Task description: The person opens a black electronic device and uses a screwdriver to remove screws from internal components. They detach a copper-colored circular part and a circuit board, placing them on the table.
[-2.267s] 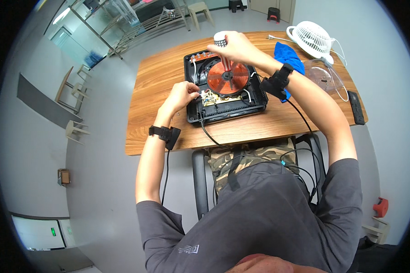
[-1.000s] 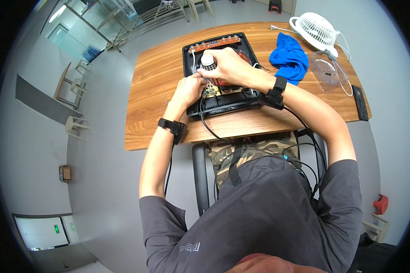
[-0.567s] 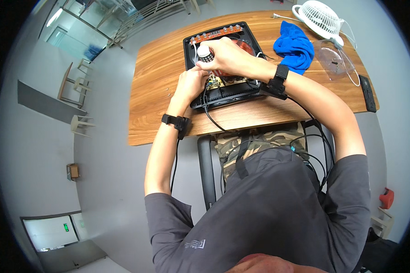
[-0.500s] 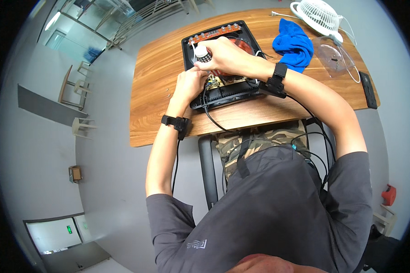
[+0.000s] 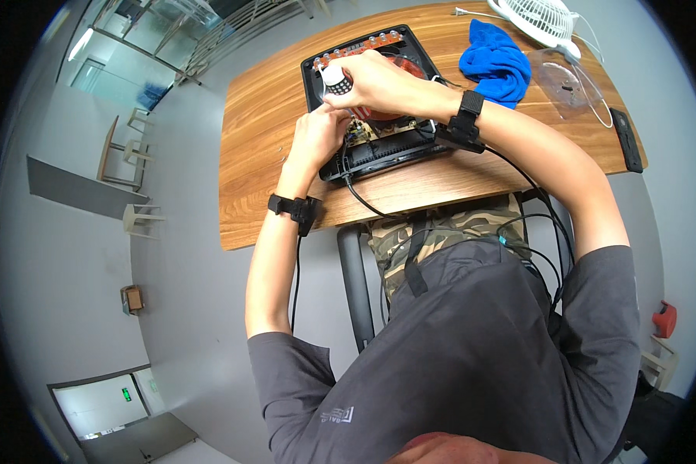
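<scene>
An opened induction cooker with a black housing (image 5: 379,161) lies on the table in front of me. Along its far edge runs an orange-red button board (image 5: 361,49); a reddish coil (image 5: 407,66) is partly covered by my right hand (image 5: 380,83). That hand is closed round an upright screwdriver (image 5: 337,80) with a white cap and black dotted grip; its lower end is hidden. Just below it, my left hand (image 5: 319,139) has its fingers pinched together over the cooker's left side. What they hold is hidden. Circuit parts (image 5: 359,133) show beside the fingertips.
A black cord (image 5: 363,203) hangs from the cooker over the table's near edge. To the right lie a blue cloth (image 5: 495,66), a clear plastic tray (image 5: 561,85) with small parts, a white fan (image 5: 537,19) and a black bar (image 5: 626,139). Small bits lie left.
The view has shifted slightly, so the table sits a little higher. Both hands stay at the same part of the cooker, the right one still gripping the screwdriver.
</scene>
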A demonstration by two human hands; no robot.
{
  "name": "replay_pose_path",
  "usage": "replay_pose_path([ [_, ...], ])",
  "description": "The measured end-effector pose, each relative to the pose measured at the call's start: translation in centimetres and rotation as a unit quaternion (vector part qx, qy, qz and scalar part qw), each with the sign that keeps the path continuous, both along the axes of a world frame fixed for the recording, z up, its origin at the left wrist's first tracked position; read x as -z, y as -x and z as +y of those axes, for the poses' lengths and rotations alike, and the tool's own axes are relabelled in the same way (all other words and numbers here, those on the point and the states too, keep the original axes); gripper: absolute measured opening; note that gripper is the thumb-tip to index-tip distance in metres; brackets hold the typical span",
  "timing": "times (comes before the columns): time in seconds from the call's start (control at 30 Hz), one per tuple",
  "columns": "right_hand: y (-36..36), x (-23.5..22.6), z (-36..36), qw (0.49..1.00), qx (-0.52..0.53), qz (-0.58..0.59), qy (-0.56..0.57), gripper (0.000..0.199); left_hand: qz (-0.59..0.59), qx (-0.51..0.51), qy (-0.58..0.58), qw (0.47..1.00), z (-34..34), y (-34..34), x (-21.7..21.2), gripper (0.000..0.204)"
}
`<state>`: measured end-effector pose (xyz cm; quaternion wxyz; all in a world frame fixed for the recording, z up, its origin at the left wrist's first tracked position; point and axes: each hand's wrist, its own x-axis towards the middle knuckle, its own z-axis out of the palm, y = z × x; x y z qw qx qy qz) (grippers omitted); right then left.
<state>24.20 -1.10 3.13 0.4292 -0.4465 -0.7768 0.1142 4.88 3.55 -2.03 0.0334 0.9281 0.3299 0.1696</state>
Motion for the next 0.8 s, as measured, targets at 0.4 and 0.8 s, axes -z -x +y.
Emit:
replay_pose_path([
  [0.4, -0.1, 0.3, 0.2, 1.0, -0.019, 0.02, 0.008, 0.032, 0.033, -0.072, 0.031, 0.996, 2.5, -0.8, -0.2, 0.017],
  [0.8, 1.5, -2.3, 2.7, 0.999, 0.012, 0.009, -0.047, 0.034, -0.088, -0.031, 0.192, 0.977, 2.3, 1.6, -3.9, 0.028],
])
